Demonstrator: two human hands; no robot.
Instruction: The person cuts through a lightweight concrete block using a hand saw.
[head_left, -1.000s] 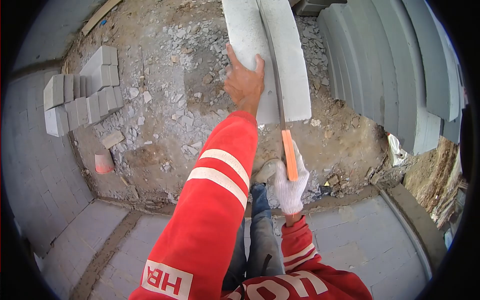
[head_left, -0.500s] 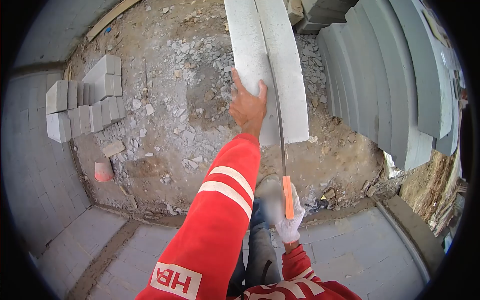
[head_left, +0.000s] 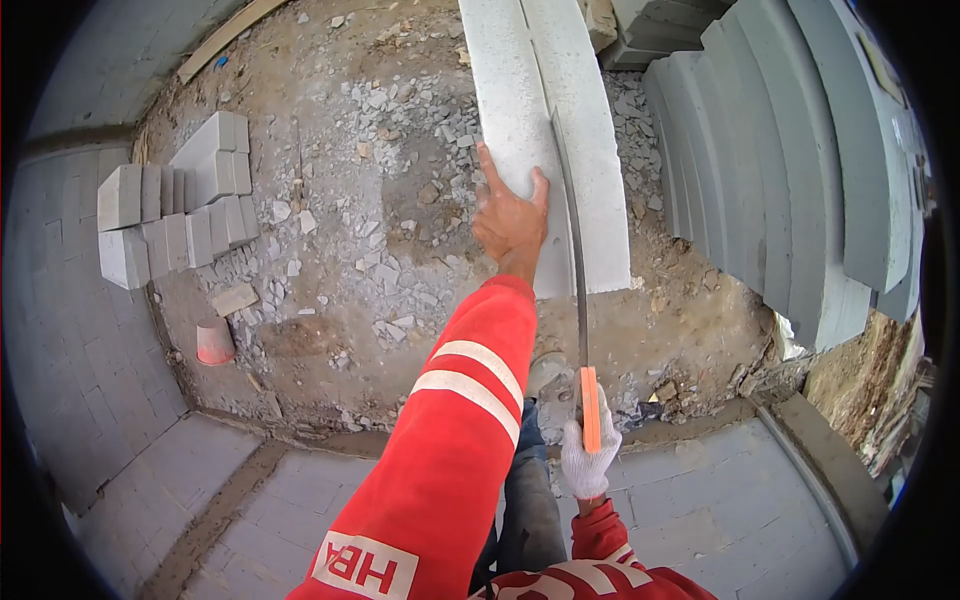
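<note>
My bare left hand [head_left: 510,220] lies on the left part of a long white block [head_left: 510,90], with thumb and forefinger spread. A thin dark saw blade [head_left: 571,210] runs along a lengthwise cut between that part and the right part of the block [head_left: 597,190]. In a white knitted glove, my right hand [head_left: 588,460] is wrapped round the saw's orange handle [head_left: 590,410], below the block's near end.
Stacked grey blocks [head_left: 800,170] stand at the right. Smaller blocks [head_left: 210,165] are piled at the left, near a pinkish bucket [head_left: 214,341]. Rubble [head_left: 390,270] covers the ground. A low block wall [head_left: 700,500] runs along the near side.
My right hand and the saw have moved down and slightly right in view, drawing the blade back along the cut. The whole scene has shifted slightly right; my left hand stays on the block.
</note>
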